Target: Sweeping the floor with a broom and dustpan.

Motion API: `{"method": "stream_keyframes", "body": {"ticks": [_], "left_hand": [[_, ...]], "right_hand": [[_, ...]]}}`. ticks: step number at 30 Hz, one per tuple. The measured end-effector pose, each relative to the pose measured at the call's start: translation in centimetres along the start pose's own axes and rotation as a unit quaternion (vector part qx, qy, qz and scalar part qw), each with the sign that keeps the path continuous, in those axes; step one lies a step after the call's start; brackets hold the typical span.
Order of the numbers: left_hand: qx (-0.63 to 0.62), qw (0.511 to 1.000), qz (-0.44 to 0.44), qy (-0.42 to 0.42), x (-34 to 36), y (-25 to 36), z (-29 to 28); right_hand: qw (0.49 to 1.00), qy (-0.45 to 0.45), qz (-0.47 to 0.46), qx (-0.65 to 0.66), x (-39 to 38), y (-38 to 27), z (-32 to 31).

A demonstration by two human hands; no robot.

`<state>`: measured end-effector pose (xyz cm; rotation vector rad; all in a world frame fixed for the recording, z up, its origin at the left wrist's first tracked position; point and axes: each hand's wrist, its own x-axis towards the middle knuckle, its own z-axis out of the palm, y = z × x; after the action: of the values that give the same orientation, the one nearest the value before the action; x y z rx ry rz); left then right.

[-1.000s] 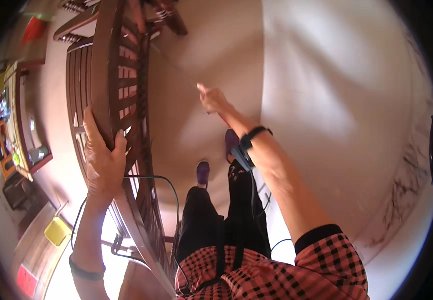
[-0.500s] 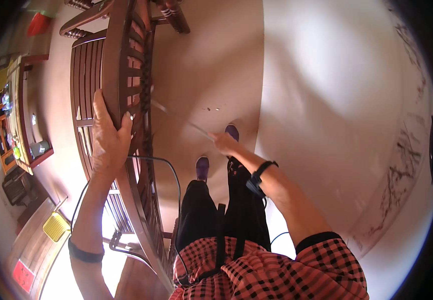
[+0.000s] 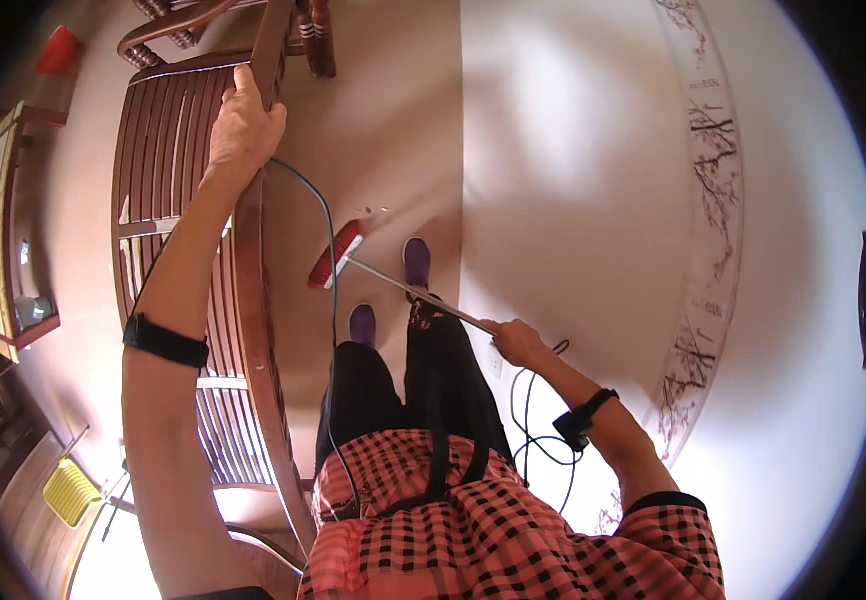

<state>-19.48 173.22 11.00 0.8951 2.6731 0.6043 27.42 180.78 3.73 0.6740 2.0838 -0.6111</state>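
Note:
My right hand (image 3: 521, 345) is closed around the thin metal handle of a broom (image 3: 408, 290). The broom's head (image 3: 336, 256), red bristles on a white base, rests on the floor between the bench and my feet. Up on the left, my left hand (image 3: 241, 130) grips the top rail of a dark brown slatted wooden bench (image 3: 250, 225), thumb on the near side; its fingertips are partly hidden. A few small crumbs of debris (image 3: 371, 210) lie on the floor just beyond the broom head.
A pale wall (image 3: 573, 220) with a branch-patterned border runs along my right. Black cable (image 3: 328, 230) hangs past the bench, and another loop (image 3: 533, 430) dangles by my right leg. At far left stand a table (image 3: 3, 230) and a yellow dustpan-like item (image 3: 71, 492).
The broom head has come out from beside the bench toward my feet. My right hand has shifted right and nearer; my left hand is farther along the bench rail.

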Motion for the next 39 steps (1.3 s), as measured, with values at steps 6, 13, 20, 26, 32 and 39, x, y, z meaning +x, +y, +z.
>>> {"method": "stream_keyframes", "body": {"ticks": [6, 13, 20, 26, 32, 39], "left_hand": [[0.026, 0.999, 0.021, 0.020, -0.1, -1.0, 0.4], [0.031, 0.997, 0.059, 0.031, 0.4, -0.5, 1.3], [0.013, 0.998, 0.052, 0.012, 0.5, -1.6, 0.3], [-0.041, 0.999, 0.031, 0.012, -0.2, -0.1, 0.0], [-0.025, 0.999, 0.034, 0.018, -0.3, 0.1, 0.3], [-0.006, 0.998, 0.059, 0.011, 0.5, -1.2, 0.4]], "right_hand": [[0.999, 0.012, -0.029, 0.001, -4.0, -2.5, 0.6], [0.974, 0.107, -0.200, 0.028, 7.8, -8.4, 3.0], [0.990, 0.087, -0.094, 0.054, 4.8, -5.2, 3.5], [0.995, 0.022, 0.029, 0.094, -2.6, 3.2, 4.2], [0.939, 0.206, -0.080, 0.263, 3.5, 2.8, 2.5], [0.976, 0.138, -0.131, 0.103, 18.7, -3.6, -5.8]]}}
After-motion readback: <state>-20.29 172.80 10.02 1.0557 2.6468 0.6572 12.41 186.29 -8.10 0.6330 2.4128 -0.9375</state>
